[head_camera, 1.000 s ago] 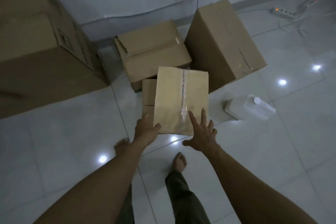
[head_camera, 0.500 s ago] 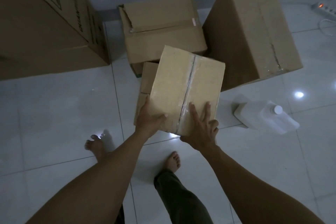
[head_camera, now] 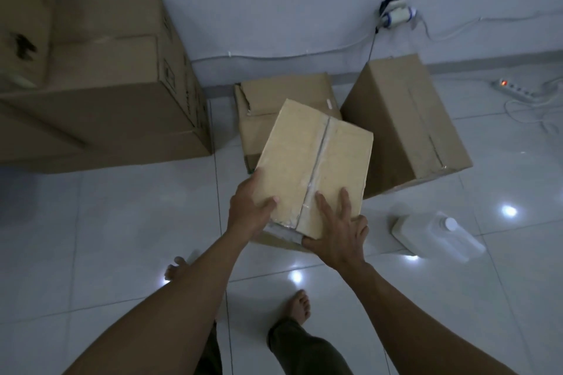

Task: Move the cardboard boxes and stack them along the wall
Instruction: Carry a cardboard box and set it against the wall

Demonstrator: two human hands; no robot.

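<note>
**A:** Where is the taped box [head_camera: 316, 161] lying relative to the hands?

**B:** Straight ahead of them, with both hands holding its near end. Its long axis, following the tape seam [head_camera: 320, 155], is running away from the hands toward the wall [head_camera: 274, 9] and leaning slightly right.

**A:** How are they gripping?

**B:** The left hand [head_camera: 249, 207] is clamping the near left edge, thumb on top and fingers going round the side. The right hand [head_camera: 338, 228] is spreading its fingers on the top at the near right corner, thumb hooking under the edge.

**A:** What is lying beyond?

**B:** Past the far end, a low box [head_camera: 283, 91] with a loose flap is sitting by the wall. Whether the two are touching, I cannot tell. A large box [head_camera: 115, 94] is standing off to the left and a tall box [head_camera: 405, 119] off to the right. I am judging the next move as forward along the seam, with the left hand reaching slightly farther ahead.
</note>
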